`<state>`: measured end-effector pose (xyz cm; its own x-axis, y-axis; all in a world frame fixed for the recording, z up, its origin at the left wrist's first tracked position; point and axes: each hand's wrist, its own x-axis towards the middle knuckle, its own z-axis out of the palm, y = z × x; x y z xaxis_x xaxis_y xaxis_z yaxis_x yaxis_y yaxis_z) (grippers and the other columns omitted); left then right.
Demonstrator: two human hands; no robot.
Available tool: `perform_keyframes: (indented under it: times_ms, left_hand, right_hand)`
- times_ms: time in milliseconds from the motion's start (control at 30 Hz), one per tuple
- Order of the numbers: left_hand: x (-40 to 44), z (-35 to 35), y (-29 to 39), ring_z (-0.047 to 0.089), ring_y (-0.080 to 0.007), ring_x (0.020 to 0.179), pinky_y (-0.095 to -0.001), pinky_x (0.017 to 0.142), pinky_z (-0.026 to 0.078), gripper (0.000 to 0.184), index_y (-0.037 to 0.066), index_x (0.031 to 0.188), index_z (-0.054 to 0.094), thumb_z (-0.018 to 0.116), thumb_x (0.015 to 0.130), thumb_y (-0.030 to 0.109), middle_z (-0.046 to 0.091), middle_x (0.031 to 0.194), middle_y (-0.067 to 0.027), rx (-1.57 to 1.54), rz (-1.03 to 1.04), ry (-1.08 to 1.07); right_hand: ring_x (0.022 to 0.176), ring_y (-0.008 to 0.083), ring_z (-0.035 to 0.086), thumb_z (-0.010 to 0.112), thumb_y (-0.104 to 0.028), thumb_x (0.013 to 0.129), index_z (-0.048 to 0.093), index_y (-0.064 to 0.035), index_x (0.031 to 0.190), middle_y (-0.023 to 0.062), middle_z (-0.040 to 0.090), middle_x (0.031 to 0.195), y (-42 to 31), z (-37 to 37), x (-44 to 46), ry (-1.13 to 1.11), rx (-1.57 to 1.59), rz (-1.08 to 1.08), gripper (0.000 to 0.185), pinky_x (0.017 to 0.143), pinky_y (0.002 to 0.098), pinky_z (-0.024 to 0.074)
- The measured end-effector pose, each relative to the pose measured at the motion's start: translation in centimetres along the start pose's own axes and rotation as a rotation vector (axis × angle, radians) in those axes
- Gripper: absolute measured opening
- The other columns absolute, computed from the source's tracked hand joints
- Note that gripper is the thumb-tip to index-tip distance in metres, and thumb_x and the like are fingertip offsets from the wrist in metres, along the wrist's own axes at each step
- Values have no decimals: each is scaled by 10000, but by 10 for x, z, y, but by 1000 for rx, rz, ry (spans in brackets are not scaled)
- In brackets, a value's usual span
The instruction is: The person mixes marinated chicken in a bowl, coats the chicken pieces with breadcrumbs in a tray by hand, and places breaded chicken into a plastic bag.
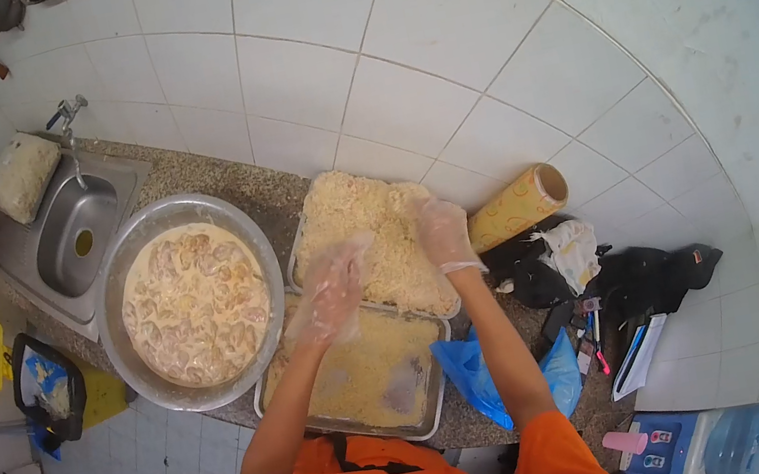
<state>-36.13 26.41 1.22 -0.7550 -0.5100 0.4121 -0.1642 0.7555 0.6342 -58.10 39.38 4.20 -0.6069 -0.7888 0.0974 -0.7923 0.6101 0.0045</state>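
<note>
My left hand (333, 291), in a clear plastic glove, is over the line between two trays, its fingers stretched out. My right hand (446, 233), gloved the same way, is at the right side of the far tray (295, 242), by a heap of crumb-coated pieces (360, 210); its fingertips are too unclear to show a grip. The near tray (438, 369) holds a layer of loose crumbs (343, 375). Left of both trays stands a big metal bowl (120, 349) of raw-looking pieces in creamy batter (194, 305).
A sink (64, 262) with a tap (66, 111) lies left. Right of the trays are a cling-film roll (517, 208), a blue plastic bag (473, 378) and black cloth (656, 280). A water dispenser (705, 443) stands low right; a bin (51, 386) sits low left.
</note>
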Motion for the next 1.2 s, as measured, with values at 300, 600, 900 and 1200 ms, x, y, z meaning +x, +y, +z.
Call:
perform_keyframes:
  times_ms: [300, 600, 900, 1200]
  left_hand:
    - [108, 104, 10, 618, -409, 1307, -485, 1130, 469, 368, -39, 1320, 662, 563, 1018, 146, 699, 1290, -285, 141, 198, -512]
    - [51, 93, 55, 365, -447, 1524, -547, 1297, 197, 622, -81, 1506, 509, 615, 947, 169, 505, 1531, -312, 341, 59, -566]
    - [49, 127, 17, 501, -445, 1409, -535, 1221, 312, 483, -84, 1338, 634, 647, 930, 174, 660, 1328, -287, 223, -154, -594]
    - [17, 24, 57, 625, -455, 1194, -479, 1068, 475, 383, -53, 1270, 666, 657, 957, 168, 665, 1283, -305, 139, 209, -92]
  right_hand:
    - [1279, 441, 620, 670, -15, 819, 585, -20, 1470, 240, 690, 1315, 0, 45, -46, 224, 660, 349, 656, 1107, 518, 489]
    - [1514, 383, 441, 526, -283, 1007, 503, 77, 1525, 282, 579, 1499, 9, 73, 21, 25, 433, 108, 631, 1312, 530, 173]
    - [1477, 388, 496, 524, -300, 1027, 518, 51, 1519, 227, 638, 1467, 4, 37, 38, -175, 264, 161, 605, 1276, 603, 187]
    - [1380, 405, 547, 543, -328, 1071, 485, 28, 1529, 251, 632, 1415, -12, 25, -8, -102, 350, 31, 583, 1241, 550, 306]
